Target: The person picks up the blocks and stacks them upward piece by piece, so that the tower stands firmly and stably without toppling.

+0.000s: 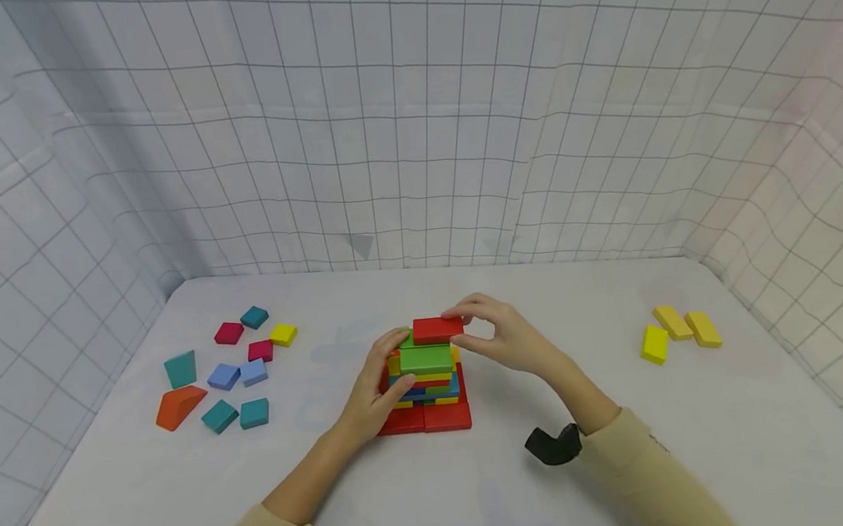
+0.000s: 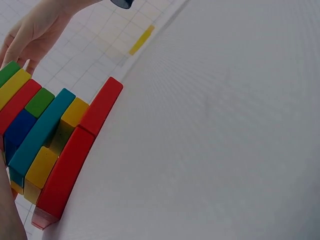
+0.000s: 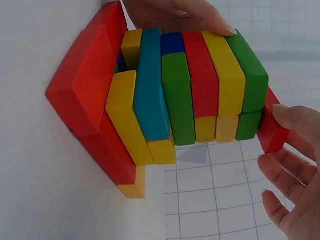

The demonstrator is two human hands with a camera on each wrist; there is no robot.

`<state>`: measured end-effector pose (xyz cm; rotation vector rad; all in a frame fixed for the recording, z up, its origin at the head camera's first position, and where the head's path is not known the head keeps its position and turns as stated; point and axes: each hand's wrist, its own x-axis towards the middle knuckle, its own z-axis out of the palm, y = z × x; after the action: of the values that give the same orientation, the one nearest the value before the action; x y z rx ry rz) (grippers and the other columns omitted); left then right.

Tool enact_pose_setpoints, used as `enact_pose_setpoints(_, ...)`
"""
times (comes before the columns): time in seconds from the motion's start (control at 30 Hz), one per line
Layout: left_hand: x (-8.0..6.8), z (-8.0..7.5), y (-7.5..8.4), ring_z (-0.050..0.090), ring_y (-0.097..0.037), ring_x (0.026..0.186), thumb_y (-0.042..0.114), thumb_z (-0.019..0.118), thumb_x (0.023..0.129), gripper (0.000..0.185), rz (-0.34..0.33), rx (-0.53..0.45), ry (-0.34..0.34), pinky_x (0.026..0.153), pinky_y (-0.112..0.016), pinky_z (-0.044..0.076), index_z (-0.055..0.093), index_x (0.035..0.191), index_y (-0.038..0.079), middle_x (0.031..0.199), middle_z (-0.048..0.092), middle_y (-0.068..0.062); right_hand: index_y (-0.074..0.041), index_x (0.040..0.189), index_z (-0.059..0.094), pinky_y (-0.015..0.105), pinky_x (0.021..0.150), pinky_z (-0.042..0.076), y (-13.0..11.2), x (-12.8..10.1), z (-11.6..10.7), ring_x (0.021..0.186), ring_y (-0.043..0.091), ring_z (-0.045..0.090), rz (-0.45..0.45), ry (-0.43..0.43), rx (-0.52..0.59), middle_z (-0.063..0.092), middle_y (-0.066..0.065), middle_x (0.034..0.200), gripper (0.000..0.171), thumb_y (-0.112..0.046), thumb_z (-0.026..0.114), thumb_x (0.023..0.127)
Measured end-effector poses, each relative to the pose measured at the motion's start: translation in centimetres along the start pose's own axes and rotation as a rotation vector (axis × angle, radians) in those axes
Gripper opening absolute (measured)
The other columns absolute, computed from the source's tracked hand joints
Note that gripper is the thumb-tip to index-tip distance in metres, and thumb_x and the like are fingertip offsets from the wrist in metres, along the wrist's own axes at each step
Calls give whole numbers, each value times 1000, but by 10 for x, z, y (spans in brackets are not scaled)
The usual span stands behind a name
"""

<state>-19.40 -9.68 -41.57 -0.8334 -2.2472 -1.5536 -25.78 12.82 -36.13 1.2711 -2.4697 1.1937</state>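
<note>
A stack of coloured wooden blocks [image 3: 177, 95] stands on red base blocks [image 1: 447, 417] in the middle of the table. My right hand [image 1: 503, 335] pinches a red block [image 1: 438, 330] at its right end, between thumb and fingers. That block lies at the top of the stack, against the green block [image 1: 426, 359]; the right wrist view shows the pinch [image 3: 295, 150] too. My left hand [image 1: 372, 388] is placed round the stack's left side, thumb in front and fingers behind, touching its upper layers. In the left wrist view most of this hand is out of sight.
Loose blocks lie at the left: several teal ones [image 1: 255, 413], blue ones [image 1: 224, 376], crimson ones [image 1: 229, 333], a yellow one [image 1: 283, 334] and an orange one [image 1: 179, 407]. Three yellow blocks [image 1: 654, 344] lie at the right. A gridded white curtain [image 1: 417, 130] surrounds the table.
</note>
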Motion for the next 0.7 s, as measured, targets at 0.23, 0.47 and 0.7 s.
enact_pose_setpoints(0.23,-1,-1,0,43,-39,114,-1,52,88,63,-92,-46,-39,85,-48,48,19,141,4,130,37,-23,-6,113,62,35,82,49,-1,5,11,96,15,53,5,-12,25,60,4,106,32,-11,68,82)
enact_pose_setpoints(0.47,-1,-2,1,44,-34,112,-1,53,87,63,-83,-6,-39,86,-47,48,21,142,5,130,36,-20,-5,113,61,43,77,50,-1,7,13,93,16,53,-15,-11,46,60,5,106,33,-10,68,82)
enact_pose_setpoints(0.7,0,-2,4,42,-33,113,-1,54,87,61,-70,15,-36,87,-47,47,24,139,4,135,31,-21,-5,115,60,42,77,50,0,7,15,94,17,54,-15,-8,48,59,5,107,35,-10,68,81)
